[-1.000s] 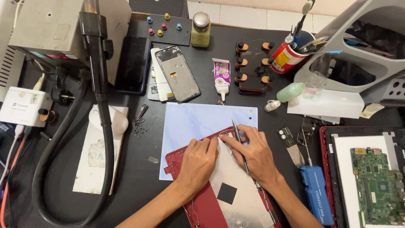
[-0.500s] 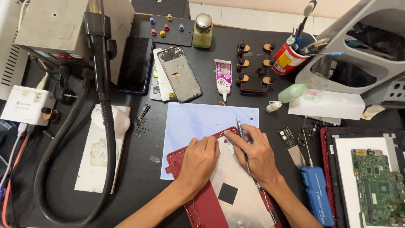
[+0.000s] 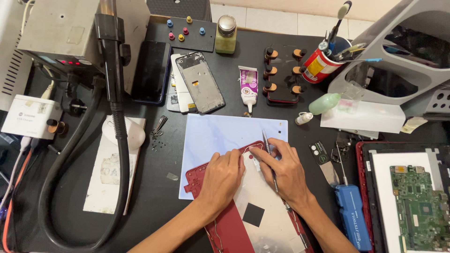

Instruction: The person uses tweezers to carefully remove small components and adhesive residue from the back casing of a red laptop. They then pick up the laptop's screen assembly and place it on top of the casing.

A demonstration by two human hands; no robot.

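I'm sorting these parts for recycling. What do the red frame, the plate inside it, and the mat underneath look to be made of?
Red frame: probably moulded plastic, matte, with thin cut-out edges. Plate: likely brushed metal or foil-faced sheet, dull silver sheen, with a black square pad. Mat: pale blue, smooth and flat, perhaps silicone or plastic. The left hand presses on the frame; the right hand holds a slim metallic tool.

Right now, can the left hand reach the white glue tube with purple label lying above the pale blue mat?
Probably yes. The left hand rests on the red device shell, and only the flat, bare pale blue mat lies between it and the white glue tube.
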